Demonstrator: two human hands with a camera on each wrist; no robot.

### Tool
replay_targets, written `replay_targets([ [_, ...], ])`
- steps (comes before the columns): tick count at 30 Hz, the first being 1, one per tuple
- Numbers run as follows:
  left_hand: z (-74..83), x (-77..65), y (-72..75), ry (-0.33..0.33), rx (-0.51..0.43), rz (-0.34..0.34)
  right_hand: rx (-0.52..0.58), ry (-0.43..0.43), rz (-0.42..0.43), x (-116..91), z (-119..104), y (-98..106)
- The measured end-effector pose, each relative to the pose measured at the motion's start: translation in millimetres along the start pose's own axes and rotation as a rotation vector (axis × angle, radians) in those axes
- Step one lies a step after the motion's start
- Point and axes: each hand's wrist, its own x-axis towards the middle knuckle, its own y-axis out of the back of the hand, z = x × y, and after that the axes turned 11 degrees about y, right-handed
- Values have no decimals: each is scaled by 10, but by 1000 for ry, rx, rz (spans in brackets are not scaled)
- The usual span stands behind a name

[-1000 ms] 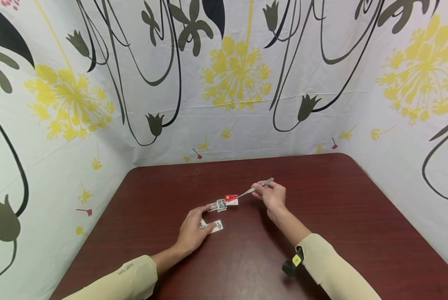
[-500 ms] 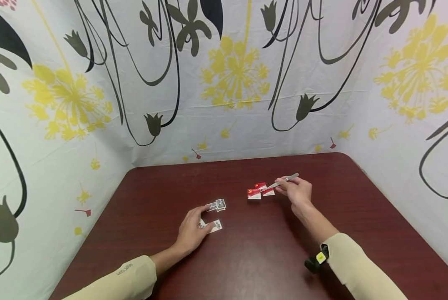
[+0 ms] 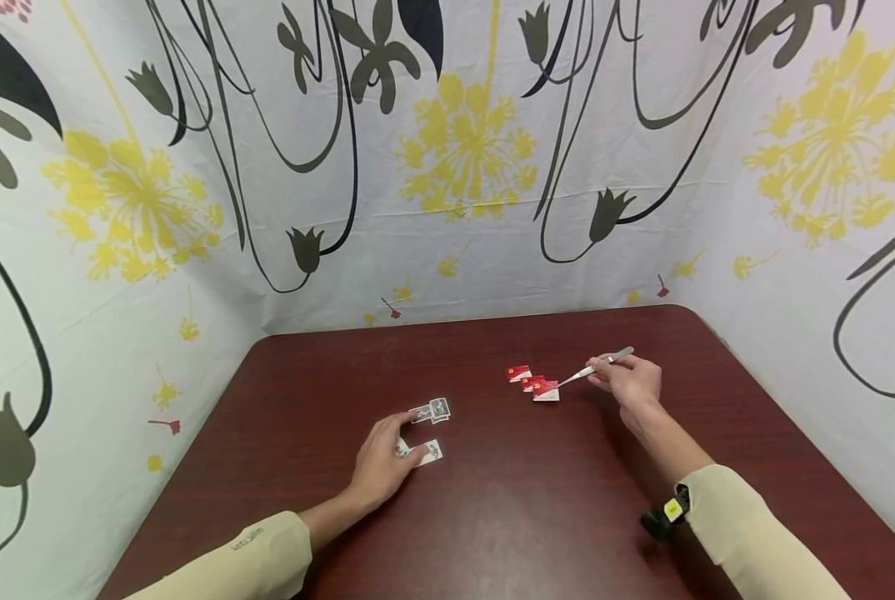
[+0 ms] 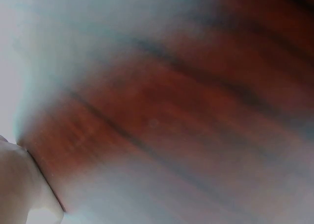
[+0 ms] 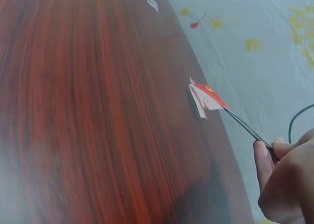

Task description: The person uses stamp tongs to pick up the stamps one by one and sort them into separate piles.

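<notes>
My right hand (image 3: 631, 387) pinches a pair of silver tweezers (image 3: 601, 364). Their tips hold the edge of a red-and-white stamp (image 3: 546, 392), which is tilted in the right wrist view with an emblem in its red part. Two similar red stamps (image 3: 518, 373) are just beyond it on the left, one partly covered. Resting on the table, my left hand (image 3: 382, 464) has thumb and fingers apart. Its thumb touches a black-and-white stamp (image 3: 432, 452), partly hidden by the hand. By its fingertips lie overlapping grey picture stamps (image 3: 439, 408).
A dark red wooden table (image 3: 485, 517) spans the view. Behind it and on both sides hangs a white cloth (image 3: 387, 192) with flower prints. The left wrist view is mostly blurred, with part of a hand (image 4: 29, 185) at its lower left.
My right hand has moved right with the tweezers, carrying the red-and-white stamp from beside the grey stamps to the other red ones. My left hand has stayed in place.
</notes>
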Motion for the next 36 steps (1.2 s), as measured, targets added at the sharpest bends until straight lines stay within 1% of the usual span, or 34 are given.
replay_targets([
  [6, -5, 1, -3, 1, -3, 2, -50, 1, 15, 64, 21, 107],
  [14, -8, 7, -1, -1, 0, 3, -126, 19, -1, 112, 64, 139],
  [22, 3, -5, -2, -1, -4, 5, -111, 52, 6, 116, 97, 88],
  [30, 11, -2, 1, -1, -6, 4, -119, 81, 16, 116, 125, 63],
  [36, 10, -9, 4, -1, -14, -1, -141, 84, 16, 129, 151, 49],
])
